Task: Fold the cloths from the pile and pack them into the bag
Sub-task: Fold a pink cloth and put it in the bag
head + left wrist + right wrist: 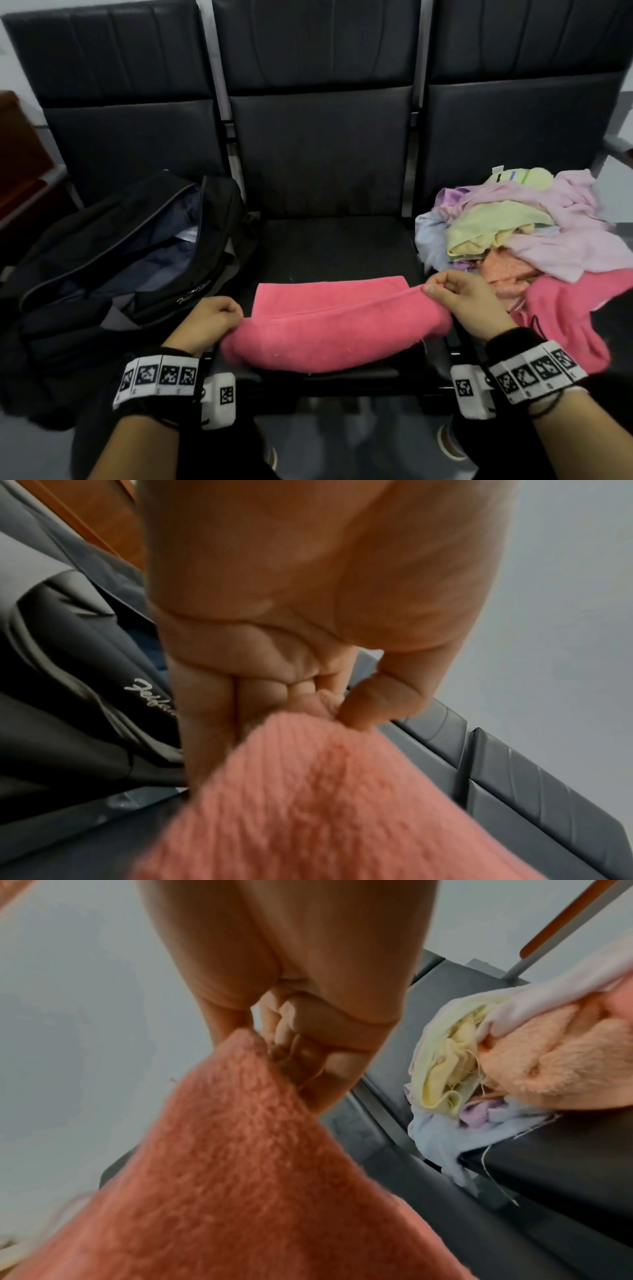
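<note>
Pink cloth (pixel 329 325): laid across the front of the middle seat (pixel 335 246), near edge lifted and doubled over toward the back, so halfway through a fold, far half flat on the cushion.

Step in hand: looks like first fold of this one, lifted edge not yet laid down on the far edge.

Next move: probably carry both corners forward, line them up with the far hem, drop and smooth; then fold again smaller before it goes bagward. Both corners need to travel level or it ends up skewed.

Left hand (pixel 214 318): grip clenched on the left corner, thumb (pixel 369 704) pressing the fabric against curled fingers, clear in the left wrist view.

Right hand (pixel 459 301): same deal on the right corner, pinched tight between thumb and curled fingers, hem pulled taut between the two hands.

Bag (pixel 130 246): black, on the left seat, zip wide open, some dark and pale stuff already inside, can't tell what exactly.

Pile (pixel 520 226): right seat, jumbled pastel cloths, yellow, lilac, peach, pale blue, plus another pink one spilling off the front. Plenty left, so early days on the whole job.

Wristbands (pixel 161 377): black-and-white marker tags on both wrists, nothing to do with the folding.
</note>
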Demonstrator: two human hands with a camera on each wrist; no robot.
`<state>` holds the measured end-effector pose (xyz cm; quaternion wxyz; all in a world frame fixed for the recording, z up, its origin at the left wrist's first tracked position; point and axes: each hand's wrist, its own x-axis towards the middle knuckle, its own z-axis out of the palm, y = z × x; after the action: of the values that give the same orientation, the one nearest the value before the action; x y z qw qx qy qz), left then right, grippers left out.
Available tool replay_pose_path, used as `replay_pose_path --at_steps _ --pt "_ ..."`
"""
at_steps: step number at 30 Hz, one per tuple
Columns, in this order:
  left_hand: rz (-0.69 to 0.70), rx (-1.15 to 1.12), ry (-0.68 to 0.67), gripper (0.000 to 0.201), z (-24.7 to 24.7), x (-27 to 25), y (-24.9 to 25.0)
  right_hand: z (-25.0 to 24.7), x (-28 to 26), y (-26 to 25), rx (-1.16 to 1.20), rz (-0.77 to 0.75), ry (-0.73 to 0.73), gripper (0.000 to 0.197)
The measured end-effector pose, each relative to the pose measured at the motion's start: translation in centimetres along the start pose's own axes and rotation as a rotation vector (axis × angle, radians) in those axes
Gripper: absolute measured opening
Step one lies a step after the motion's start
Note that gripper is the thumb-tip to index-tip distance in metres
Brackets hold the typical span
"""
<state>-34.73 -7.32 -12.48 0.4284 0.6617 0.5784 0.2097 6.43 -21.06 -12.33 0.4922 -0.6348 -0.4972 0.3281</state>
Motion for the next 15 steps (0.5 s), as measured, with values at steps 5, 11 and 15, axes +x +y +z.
replay_pose_path --at_steps 5,11,15 --pt "-0.005 -0.044 0.101 0.023 1.5 1.6 -0.3 0.7 1.2 1.7 0.040 0.041 0.176 0.019" --pt "0.053 -0.054 0.283 0.018 3.2 5.1 -0.5 1.1 3.1 3.5 0.000 0.100 0.251 0.023" --pt "0.066 -0.018 0.310 0.020 3.8 7.7 -0.7 1.1 4.9 4.6 -0.055 0.097 0.359 0.021"
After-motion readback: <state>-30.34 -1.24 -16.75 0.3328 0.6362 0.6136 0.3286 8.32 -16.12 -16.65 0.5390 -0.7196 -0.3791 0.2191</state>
